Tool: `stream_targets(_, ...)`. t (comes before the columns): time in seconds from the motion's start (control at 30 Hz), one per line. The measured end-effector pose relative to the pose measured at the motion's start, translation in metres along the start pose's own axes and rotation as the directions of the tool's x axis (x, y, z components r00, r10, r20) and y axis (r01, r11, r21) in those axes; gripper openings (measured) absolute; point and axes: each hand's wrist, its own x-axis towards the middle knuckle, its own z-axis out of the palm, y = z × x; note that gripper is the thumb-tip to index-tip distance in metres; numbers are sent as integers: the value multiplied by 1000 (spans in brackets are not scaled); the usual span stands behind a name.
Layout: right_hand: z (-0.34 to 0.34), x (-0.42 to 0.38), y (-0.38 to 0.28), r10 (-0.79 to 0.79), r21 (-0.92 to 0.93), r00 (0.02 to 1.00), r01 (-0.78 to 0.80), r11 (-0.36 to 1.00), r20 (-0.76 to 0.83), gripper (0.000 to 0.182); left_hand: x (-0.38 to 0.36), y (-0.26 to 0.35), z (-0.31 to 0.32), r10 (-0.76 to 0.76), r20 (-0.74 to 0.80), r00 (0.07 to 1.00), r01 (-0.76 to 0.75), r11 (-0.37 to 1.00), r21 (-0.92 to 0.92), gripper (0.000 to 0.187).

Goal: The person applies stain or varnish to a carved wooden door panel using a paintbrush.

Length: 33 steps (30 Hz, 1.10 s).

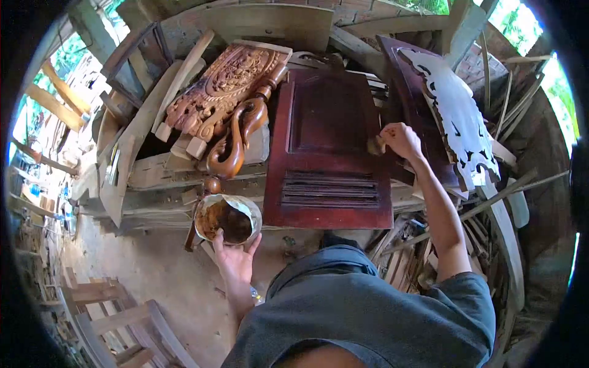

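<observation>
My left hand grips a round bowl by its near rim, thumb over the edge. Dark brown liquid or residue coats the inside of the bowl. My right hand is closed on a small tan pad or brush, whose exact kind I cannot make out. It meets the right edge of a dark red wooden panel door, which lies flat with a raised panel at the far end and louvre slats at the near end.
Left of the door lie a carved wooden panel and a curved, varnished wooden piece. A pale scroll-cut board leans at the right. Wood scraps pile below it. A wooden frame stands on the floor at lower left.
</observation>
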Motion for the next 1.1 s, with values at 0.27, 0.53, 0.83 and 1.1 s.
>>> stream_targets(0.27,77,-13,-119,-334,-28,938,332,943,-94,16,17,-20,39,-79,-22,997,79,996,32,68)
stream_targets(0.53,85,7,-66,-189,486,971,97,869,144,22,33,-25,63,-101,-3,995,101,994,33,70)
stream_targets(0.83,-27,-16,38,-82,350,988,31,936,130,21,41,-33,70,-114,-78,990,119,991,63,69)
stream_targets(1.1,-28,47,65,-161,420,879,-48,906,448,20,63,-37,85,-136,7,991,135,987,90,69)
